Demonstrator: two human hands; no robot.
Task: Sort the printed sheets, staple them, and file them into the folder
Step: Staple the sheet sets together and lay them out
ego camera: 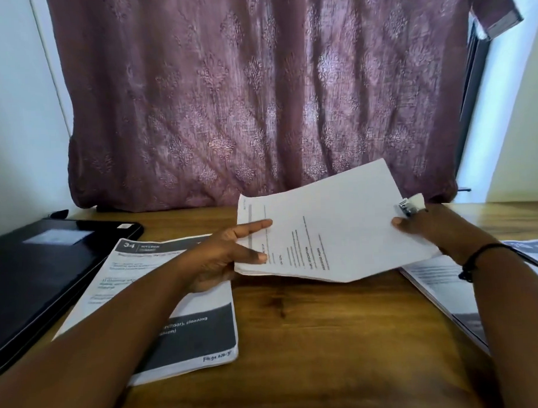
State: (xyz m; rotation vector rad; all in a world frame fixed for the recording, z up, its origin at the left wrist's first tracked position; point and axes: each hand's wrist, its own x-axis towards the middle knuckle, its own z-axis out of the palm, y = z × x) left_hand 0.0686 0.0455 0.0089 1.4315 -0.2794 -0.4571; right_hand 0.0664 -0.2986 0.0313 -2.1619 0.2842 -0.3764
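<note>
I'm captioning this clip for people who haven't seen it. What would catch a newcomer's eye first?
First, the bundle of printed sheets held up over the middle of the wooden desk, the left hand gripping one edge and the right hand the other. Behind hangs a mauve patterned curtain. A black folder lies at far left, beside another printed stack.

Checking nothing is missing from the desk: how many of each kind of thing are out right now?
Paper sets: 3, held set, left stack, right stack
Black folder: 1
Stapler: 1
Total: 5
</note>
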